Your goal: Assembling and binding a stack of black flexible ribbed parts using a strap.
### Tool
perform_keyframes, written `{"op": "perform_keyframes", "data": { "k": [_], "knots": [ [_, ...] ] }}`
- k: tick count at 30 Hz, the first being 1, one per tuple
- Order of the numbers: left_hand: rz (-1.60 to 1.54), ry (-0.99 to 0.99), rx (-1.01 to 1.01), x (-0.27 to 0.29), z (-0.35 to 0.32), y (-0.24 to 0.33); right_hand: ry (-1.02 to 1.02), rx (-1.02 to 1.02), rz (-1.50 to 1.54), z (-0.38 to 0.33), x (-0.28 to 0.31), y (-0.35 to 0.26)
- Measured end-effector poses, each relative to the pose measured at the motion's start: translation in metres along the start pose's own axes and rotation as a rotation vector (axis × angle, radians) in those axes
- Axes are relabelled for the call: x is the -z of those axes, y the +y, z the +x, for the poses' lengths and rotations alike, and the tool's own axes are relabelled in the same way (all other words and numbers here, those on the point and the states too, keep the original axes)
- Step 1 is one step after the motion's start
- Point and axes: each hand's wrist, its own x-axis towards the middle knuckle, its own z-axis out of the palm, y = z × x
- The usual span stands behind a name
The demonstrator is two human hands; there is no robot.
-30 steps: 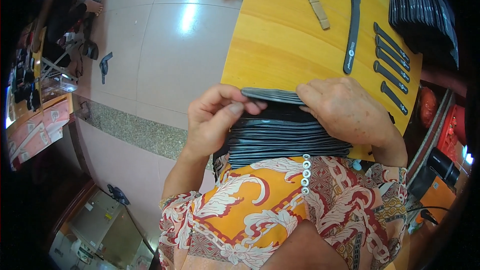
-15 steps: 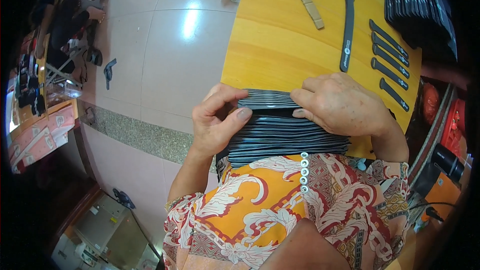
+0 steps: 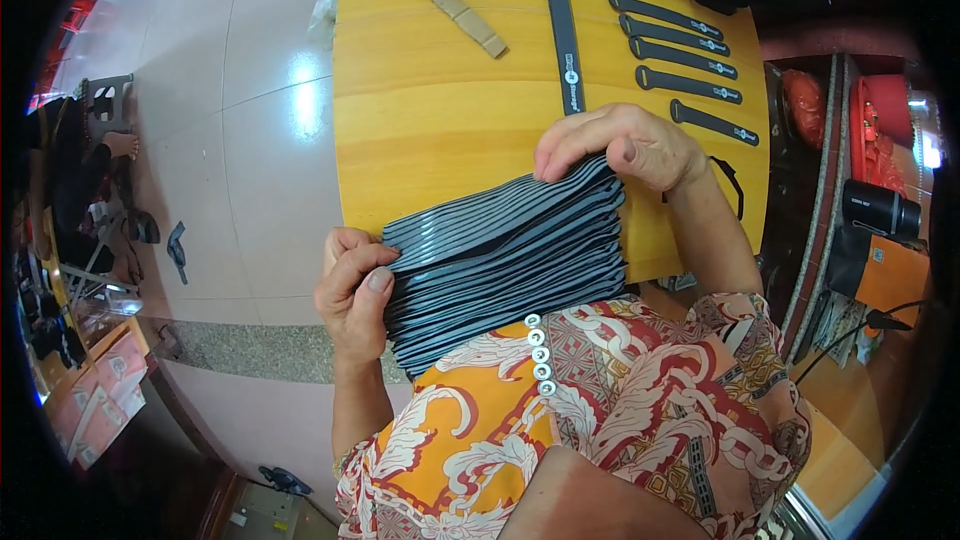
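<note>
Shirt: the person is wearing a printed shirt (image 3: 610, 395) in orange-yellow, dark red, white and dusty pink.
Left front: an orange-yellow ground is carrying white leaf scrolls (image 3: 402, 434), with dark red edging them.
Right front: a dark red and beige pattern is mixing diamond shapes, pale chain links and more white leaves.
Buttons: five round, pale, shiny buttons (image 3: 540, 354) are forming a short row at the shirt's far end.
Neck: a pointed neck opening (image 3: 585, 500) is cutting in from the near side.
Sleeves: the left sleeve (image 3: 362, 470) and right sleeve (image 3: 742, 332) are repeating the busy print.
Hands: the left hand (image 3: 355, 290) and right hand (image 3: 635, 145) are showing bare.
</note>
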Motion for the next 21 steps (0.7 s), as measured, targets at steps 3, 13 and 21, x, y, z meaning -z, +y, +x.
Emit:
{"op": "perform_keyframes", "data": {
  "k": [3, 13, 21],
  "knots": [
    [-0.004, 0.042, -0.061, -0.010, 0.001, -0.002, 0.133, 0.008, 0.034, -0.003, -0.012, 0.006],
    [-0.401, 0.066, -0.092, -0.026, -0.004, -0.026, 0.428, 0.028, 0.087, -0.002, -0.043, 0.014],
    [-0.229, 0.009, -0.111, -0.012, 0.001, -0.017, 0.508, -0.009, 0.119, -0.004, -0.052, 0.013]
  ]
}}
